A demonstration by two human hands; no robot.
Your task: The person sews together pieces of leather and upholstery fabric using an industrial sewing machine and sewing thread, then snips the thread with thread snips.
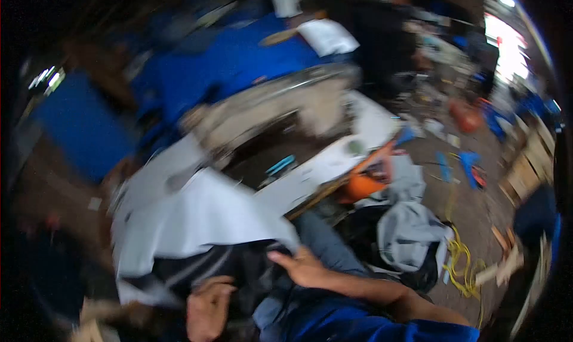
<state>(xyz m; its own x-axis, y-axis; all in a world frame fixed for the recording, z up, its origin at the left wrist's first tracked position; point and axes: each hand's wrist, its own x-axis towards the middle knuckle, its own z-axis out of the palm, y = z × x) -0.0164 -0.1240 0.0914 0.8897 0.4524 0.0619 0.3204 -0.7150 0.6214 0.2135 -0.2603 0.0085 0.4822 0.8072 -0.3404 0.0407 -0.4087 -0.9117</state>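
Note:
A large light-grey and black fabric piece (209, 208) drapes over the near left side of the sewing table and down toward my lap. My right hand (304, 267) is at its right edge, thumb pointing left, and looks closed on the cloth. Low in the view, my left hand (209, 309) has bent fingers beside the black part (239, 264) of the fabric. Motion blur hides whether it grips anything. Behind the fabric stands a beige sewing machine (280, 112), smeared by motion. A small light-blue tool (280, 165) lies by the machine's base.
The white tabletop (322, 169) runs beneath the machine. Blue cloth (233, 58) lies beyond it. At right, an orange object (361, 187), grey-black material (409, 234), yellow cord (459, 261) and wood pieces (507, 267) are on or near the floor.

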